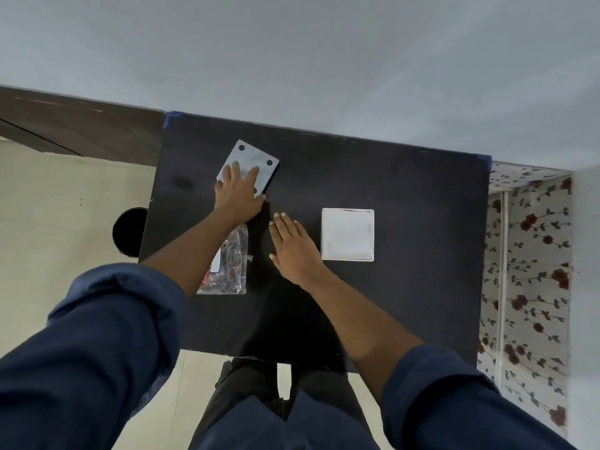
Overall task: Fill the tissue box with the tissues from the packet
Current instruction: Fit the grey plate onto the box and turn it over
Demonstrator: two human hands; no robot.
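left hand (pixel 239 193) fingers flat on grey lid (pixel 248 165) upper left, right hand (pixel 293 246) released; grip lid edges squarely.

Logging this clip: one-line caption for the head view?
Left hand on grey plate, right hand flat on black table.

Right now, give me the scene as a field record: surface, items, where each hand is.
surface: black table
tissue box: white square box, right of centre, untouched
grey panel: flat plate with dark dots, far left, tilted
packet: clear printed tissue packet, near left, partly under the left forearm
left hand: flat on the grey panel, fingers spread
right hand: flat, palm down over the table between packet and box, holding nothing
task state: box not yet filled as far as visible
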